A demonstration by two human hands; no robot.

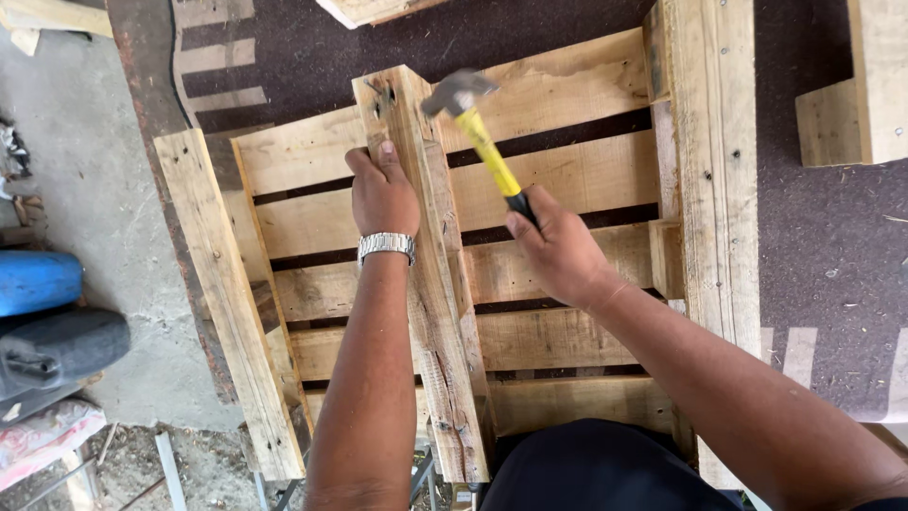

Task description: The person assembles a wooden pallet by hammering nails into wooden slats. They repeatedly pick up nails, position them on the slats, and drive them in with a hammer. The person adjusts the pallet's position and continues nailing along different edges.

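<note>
While the left hand (pixel 381 194) presses against the side of an upright wooden board (pixel 426 274) near the middle of the frame, its fingers curled around the board's left edge, the right hand (pixel 558 254) is closed tightly around the black grip of a hammer (pixel 482 137). The hammer has a yellow shaft and a grey metal head, and that head sits just right of the board's top end, in the upper centre of the frame; whether it touches the wood cannot be told. The board stands on edge and runs from the upper centre down to the bottom centre, across the slats of a wooden pallet (pixel 567 180). Its top end shows dark nail holes and rough splintering. A metal wristwatch (pixel 386 246) circles the left wrist.

The pallet fills most of the middle of the frame, with pale slats running left to right and dark gaps between them. A thick side rail lies along its left edge and another along its right. Under the pallet, a dark brown mat (pixel 823 246) with pale stripes covers the upper and right parts of the frame. At the left edge, on grey concrete, sit a blue cylinder (pixel 38 281) and a black container (pixel 57 350) just below it.
</note>
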